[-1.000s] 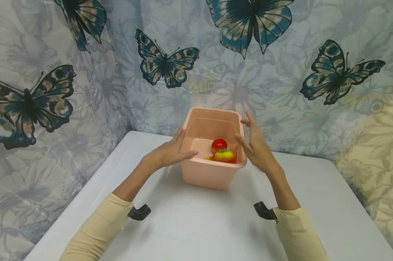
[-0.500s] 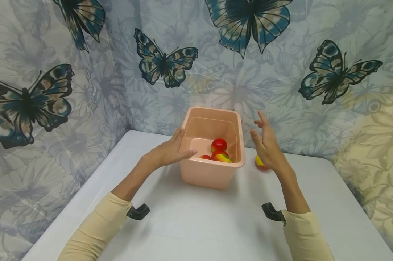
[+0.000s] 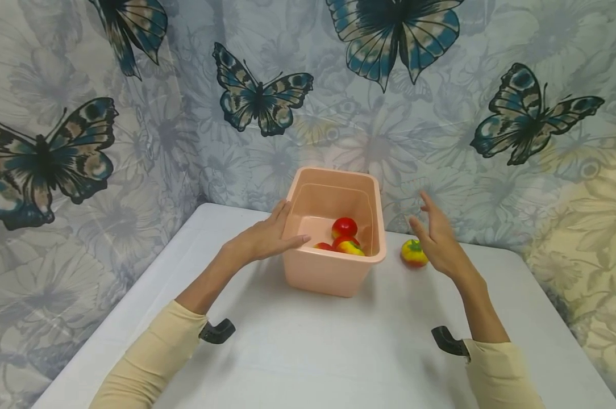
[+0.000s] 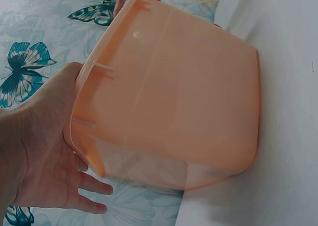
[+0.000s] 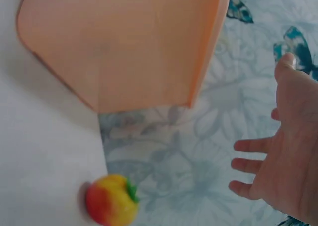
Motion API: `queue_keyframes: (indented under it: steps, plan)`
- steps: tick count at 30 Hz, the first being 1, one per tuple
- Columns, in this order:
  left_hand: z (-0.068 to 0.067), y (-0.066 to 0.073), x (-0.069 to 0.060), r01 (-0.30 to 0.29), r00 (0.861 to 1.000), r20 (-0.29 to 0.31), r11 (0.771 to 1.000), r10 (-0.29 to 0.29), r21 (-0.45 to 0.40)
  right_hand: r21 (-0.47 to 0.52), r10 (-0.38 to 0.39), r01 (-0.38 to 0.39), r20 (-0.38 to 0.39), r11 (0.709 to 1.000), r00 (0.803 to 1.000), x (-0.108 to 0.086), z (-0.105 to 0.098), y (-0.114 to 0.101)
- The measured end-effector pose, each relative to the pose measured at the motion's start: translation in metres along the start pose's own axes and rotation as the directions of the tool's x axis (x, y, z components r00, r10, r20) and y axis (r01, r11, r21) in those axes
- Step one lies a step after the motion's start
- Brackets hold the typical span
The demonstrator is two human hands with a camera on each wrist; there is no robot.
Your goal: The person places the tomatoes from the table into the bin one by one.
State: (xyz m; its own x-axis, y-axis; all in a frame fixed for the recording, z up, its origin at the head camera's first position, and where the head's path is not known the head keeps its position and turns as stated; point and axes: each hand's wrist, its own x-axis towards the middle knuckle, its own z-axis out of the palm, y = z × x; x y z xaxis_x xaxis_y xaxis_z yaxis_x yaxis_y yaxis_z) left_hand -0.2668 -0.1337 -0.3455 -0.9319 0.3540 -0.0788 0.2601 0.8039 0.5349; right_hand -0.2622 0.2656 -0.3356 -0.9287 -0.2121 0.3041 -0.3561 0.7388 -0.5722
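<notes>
A peach plastic bin (image 3: 318,275) stands on the white table with several red-and-yellow toy fruits (image 3: 345,228) inside. My left hand (image 3: 264,237) rests against the bin's left rim, its thumb over the edge and its fingers extended along the outside. The left wrist view shows that hand (image 4: 47,151) with straight, spread fingers beside the rim. To the right of the bin, another toy fruit (image 3: 413,253) with a green leafy top lies on the table. My right hand (image 3: 443,241) hovers beside this fruit, fingers spread and holding nothing; the right wrist view shows them apart from it.
The white table (image 3: 308,352) runs back to a cloth wall (image 3: 431,142) printed with butterflies and flowers. A second patterned wall (image 3: 78,238) rises along the left edge. A black wrist mount (image 3: 217,332) sticks out from each sleeve.
My right hand has moved away from the bin to the right, uncovering the loose toy fruit. Inside the bin, the fruits have shifted slightly. The left hand has stayed at the rim.
</notes>
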Motion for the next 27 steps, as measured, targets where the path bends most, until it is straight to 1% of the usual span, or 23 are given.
queue_keyframes:
  steps: [4, 7, 12, 16, 21, 24, 27]
  plan:
    - [-0.001, 0.001, 0.000, 0.005, 1.000, -0.004, 1.000, -0.005, 0.001, -0.027, 0.047, -0.047, 0.017, 0.999, 0.999, -0.001, -0.001, 0.017]
    - [-0.002, 0.002, -0.001, 0.007, 1.000, 0.000, 1.000, -0.007, -0.002, -0.064, 0.073, -0.072, 0.024, 0.995, 0.997, -0.001, 0.001, 0.030]
    - [-0.001, 0.002, -0.002, 0.007, 1.000, 0.006, 1.000, -0.007, -0.002, -0.111, 0.153, -0.145, 0.067, 0.983, 0.986, 0.001, 0.007, 0.050]
    - [0.000, 0.001, -0.001, 0.006, 1.000, 0.002, 1.000, -0.006, 0.000, -0.136, 0.228, -0.212, 0.112, 0.968, 0.967, 0.006, 0.013, 0.066]
    - [0.000, 0.001, -0.001, 0.008, 1.000, -0.001, 1.000, -0.008, 0.000, -0.146, 0.283, -0.259, 0.182, 0.955, 0.942, 0.010, 0.022, 0.087]
    - [0.000, 0.000, 0.000, 0.012, 1.000, -0.002, 1.000, -0.012, -0.003, -0.153, 0.326, -0.297, 0.233, 0.943, 0.916, 0.012, 0.028, 0.098]
    - [0.000, 0.000, 0.000, 0.011, 1.000, -0.001, 1.000, -0.011, 0.000, -0.202, 0.375, -0.327, 0.283, 0.923, 0.883, 0.012, 0.034, 0.109]
